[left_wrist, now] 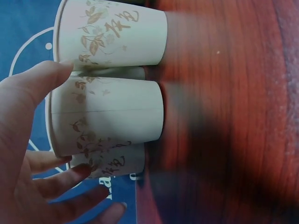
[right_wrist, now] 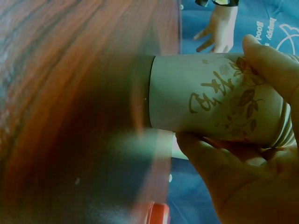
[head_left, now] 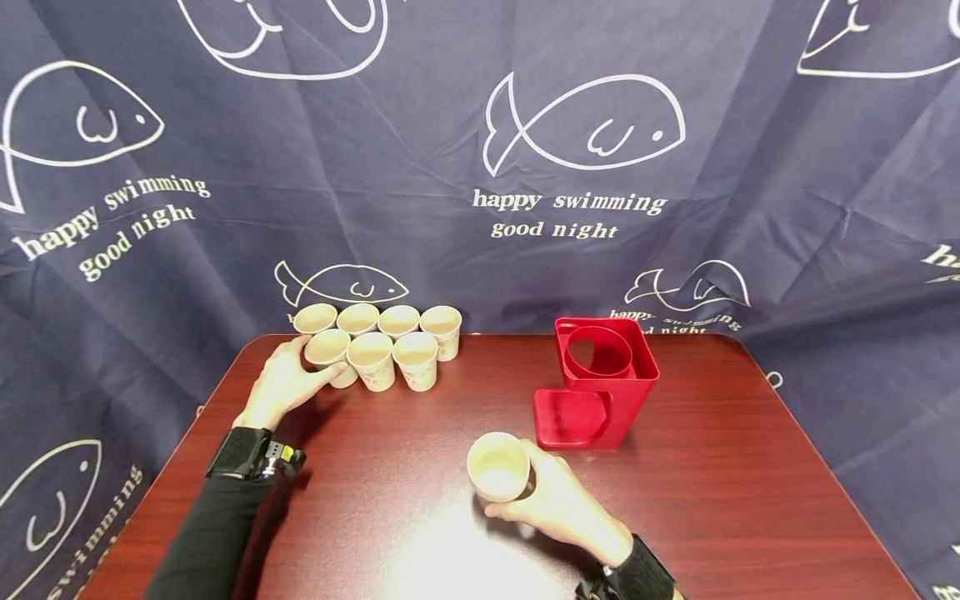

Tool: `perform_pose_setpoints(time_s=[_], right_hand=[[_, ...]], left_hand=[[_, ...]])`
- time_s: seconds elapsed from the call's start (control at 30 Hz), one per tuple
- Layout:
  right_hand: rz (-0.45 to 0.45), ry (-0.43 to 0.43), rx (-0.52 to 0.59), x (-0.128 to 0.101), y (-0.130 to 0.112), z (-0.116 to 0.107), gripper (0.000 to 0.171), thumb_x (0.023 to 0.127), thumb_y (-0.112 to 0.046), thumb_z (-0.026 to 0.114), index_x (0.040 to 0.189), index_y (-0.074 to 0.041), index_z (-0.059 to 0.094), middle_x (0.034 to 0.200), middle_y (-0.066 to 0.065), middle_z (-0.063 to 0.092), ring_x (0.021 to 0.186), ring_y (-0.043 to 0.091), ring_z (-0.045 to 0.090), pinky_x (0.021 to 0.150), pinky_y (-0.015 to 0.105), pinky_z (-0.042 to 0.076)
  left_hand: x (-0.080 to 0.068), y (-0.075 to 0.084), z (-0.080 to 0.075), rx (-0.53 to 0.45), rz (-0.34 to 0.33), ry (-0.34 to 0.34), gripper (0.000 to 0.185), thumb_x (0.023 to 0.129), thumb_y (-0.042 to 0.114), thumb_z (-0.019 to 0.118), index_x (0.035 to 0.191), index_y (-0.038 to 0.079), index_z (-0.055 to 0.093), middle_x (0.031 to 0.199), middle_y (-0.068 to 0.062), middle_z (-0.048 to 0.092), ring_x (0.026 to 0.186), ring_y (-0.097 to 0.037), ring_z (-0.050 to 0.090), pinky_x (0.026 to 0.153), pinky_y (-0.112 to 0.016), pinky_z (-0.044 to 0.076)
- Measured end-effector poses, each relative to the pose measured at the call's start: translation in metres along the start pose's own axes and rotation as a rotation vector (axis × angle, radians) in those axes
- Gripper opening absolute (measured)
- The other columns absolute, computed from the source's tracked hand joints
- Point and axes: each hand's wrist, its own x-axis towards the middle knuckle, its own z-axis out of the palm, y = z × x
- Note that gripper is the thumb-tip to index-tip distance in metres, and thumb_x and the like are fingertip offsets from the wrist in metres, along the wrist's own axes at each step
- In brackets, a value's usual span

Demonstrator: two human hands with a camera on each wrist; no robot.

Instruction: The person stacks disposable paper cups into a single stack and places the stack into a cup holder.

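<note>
Glossy red-brown wooden table (head_left: 390,450), white floral paper cup (head_left: 498,467) near its middle, right hand (head_left: 558,496) curled round it, left hand (head_left: 281,385) now gripping a pale front-left paper cup (head_left: 327,347) among two rows of matching cups (head_left: 371,354), boxy red holder (head_left: 633,404) rightward, navy fish-print curtain (head_left: 420,142) behind.

The left hand (left_wrist: 16,154) has its thumb and fingers around the rim of a paper cup (left_wrist: 110,114). Just to its right stands a flower-printed cup (left_wrist: 126,35); a partly hidden cup (left_wrist: 128,161) stands farther off, before blue cloth (left_wrist: 25,16). The tabletop (left_wrist: 243,70) looks wooden.
</note>
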Motion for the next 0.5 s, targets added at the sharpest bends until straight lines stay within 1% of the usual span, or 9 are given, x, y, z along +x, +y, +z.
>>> perform_pose_setpoints(time_s=[0.17, 0.37, 0.5], right_hand=[[-0.005, 0.006, -0.016, -0.0003, 0.0001, -0.0004, 0.067, 0.067, -0.037, 0.097, 0.124, -0.024, 0.064, 0.108, -0.006, 0.074, 0.098, 0.015, 0.069, 0.089, 0.031, 0.057], [-0.005, -0.003, 0.005, 0.0002, 0.0005, -0.0005, 0.068, 0.068, -0.033, 0.097, 0.126, -0.023, 0.063, 0.11, -0.004, 0.074, 0.1, 0.018, 0.069, 0.091, 0.035, 0.057], [-0.003, -0.002, 0.002, 0.0014, 0.0006, -0.0004, 0.067, 0.068, -0.034, 0.097, 0.125, -0.024, 0.064, 0.108, -0.008, 0.073, 0.098, 0.014, 0.068, 0.09, 0.034, 0.057]], left_hand=[[-0.0008, 0.0016, 0.0024, 0.009, -0.018, 0.008, 0.085, 0.086, 0.063, 0.073, 0.145, 0.006, 0.051, 0.134, -0.027, 0.058, 0.119, -0.049, 0.059, 0.085, -0.069, 0.049], [-0.0015, -0.0011, 0.0064, -0.019, -0.053, 0.023, 0.087, 0.086, 0.067, 0.07, 0.145, 0.006, 0.051, 0.137, -0.027, 0.057, 0.123, -0.048, 0.057, 0.089, -0.069, 0.048], [-0.0033, -0.0032, 0.0077, -0.06, -0.077, 0.049, 0.086, 0.086, 0.067, 0.071, 0.141, 0.004, 0.052, 0.136, -0.026, 0.058, 0.122, -0.046, 0.058, 0.092, -0.066, 0.047]])
